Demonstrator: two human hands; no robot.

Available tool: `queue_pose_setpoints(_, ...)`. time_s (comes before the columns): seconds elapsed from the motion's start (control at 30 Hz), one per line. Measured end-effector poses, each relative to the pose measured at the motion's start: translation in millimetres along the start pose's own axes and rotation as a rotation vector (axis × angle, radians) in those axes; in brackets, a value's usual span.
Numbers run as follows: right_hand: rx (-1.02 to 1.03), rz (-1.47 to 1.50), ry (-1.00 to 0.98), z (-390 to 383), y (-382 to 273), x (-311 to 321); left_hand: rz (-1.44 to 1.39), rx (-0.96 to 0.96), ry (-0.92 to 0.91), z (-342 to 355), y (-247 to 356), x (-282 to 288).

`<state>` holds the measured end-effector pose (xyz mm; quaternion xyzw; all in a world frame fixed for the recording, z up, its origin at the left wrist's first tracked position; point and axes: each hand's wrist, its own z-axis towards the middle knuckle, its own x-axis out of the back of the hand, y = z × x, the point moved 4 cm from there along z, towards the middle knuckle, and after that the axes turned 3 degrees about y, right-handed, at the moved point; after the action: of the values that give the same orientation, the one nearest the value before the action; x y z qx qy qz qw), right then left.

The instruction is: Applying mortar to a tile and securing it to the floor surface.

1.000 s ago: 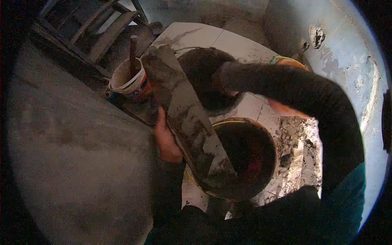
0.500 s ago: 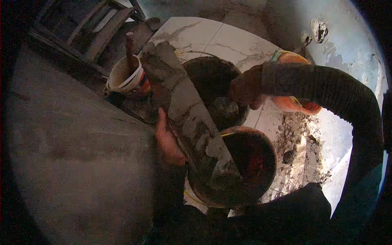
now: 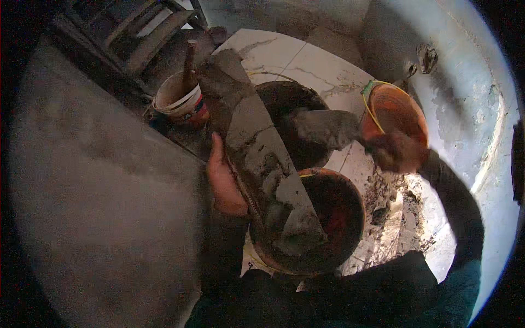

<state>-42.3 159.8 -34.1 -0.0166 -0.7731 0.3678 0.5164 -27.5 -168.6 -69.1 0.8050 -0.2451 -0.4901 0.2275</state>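
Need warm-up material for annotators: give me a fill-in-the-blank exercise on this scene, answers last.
1. The left hand grips the mortar-smeared strip; the right hand holds a trowel-like tool whose blade points toward the picture's ____.
2. The bucket right behind the right hand is coloured ____.
3. A brown handle sticks ____ out of the small bucket.
4. The pale blue wall rises along the picture's ____ side.

Missing words: left; orange; up; right.
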Motion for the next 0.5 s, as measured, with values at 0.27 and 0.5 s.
queue_pose_setpoints(0.27, 0.114, -0.393, 0.471, -49.9, -36.3, -88.5, -0.01, 0.066, -0.052, 0.5, -28.5, 2.7)
queue_pose_setpoints(0.5, 0.224, -0.601, 0.435, -74.3, -12.9, -82.4, 0.337, -0.116, 0.129, 13.1, -33.7, 23.1)
